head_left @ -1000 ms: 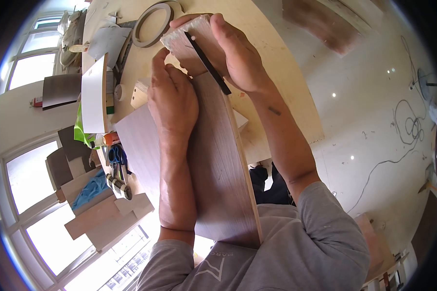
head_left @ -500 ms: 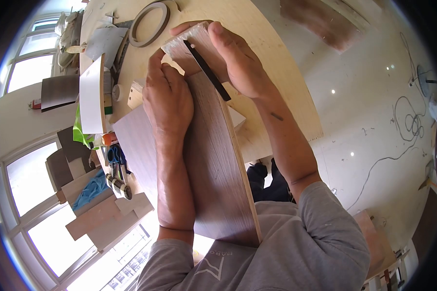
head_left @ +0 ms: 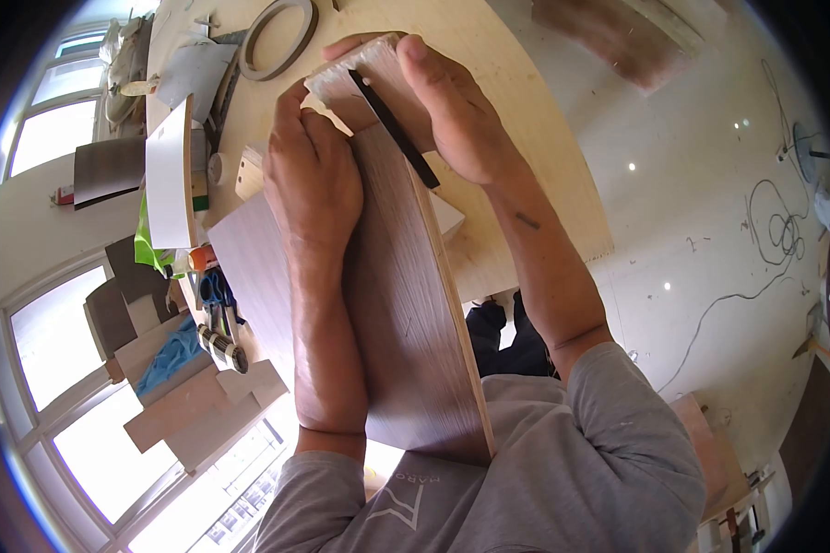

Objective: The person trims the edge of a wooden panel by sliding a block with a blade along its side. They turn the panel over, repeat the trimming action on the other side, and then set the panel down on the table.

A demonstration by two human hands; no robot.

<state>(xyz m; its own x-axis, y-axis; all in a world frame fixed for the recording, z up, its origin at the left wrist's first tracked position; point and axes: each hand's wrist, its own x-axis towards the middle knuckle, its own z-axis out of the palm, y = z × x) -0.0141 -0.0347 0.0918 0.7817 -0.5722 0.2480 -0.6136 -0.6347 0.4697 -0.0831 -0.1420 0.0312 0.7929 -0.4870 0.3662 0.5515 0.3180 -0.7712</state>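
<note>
A small wood-faced block (head_left: 404,100) with a rough, pale end sits at the far end of a long wood-grain board (head_left: 401,295). My right hand (head_left: 461,115) is closed around this block, thumb on the near right side and fingers behind it. A thin black strip (head_left: 394,129) slants across the block and past the board's edge. My left hand (head_left: 318,175) is closed at the board's far left, its index finger reaching the block's left corner; its thumb is hidden. The board's near end rests against the grey shirt.
A roll of edge banding (head_left: 278,41) lies on the pale worktable (head_left: 526,138). To the left are a white panel (head_left: 169,175), scissors (head_left: 214,288) and a brush (head_left: 221,350). A cable (head_left: 729,297) trails over the floor at right.
Both hands, the block and the board appear slightly shifted up and left in view. The grip of each hand looks the same.
</note>
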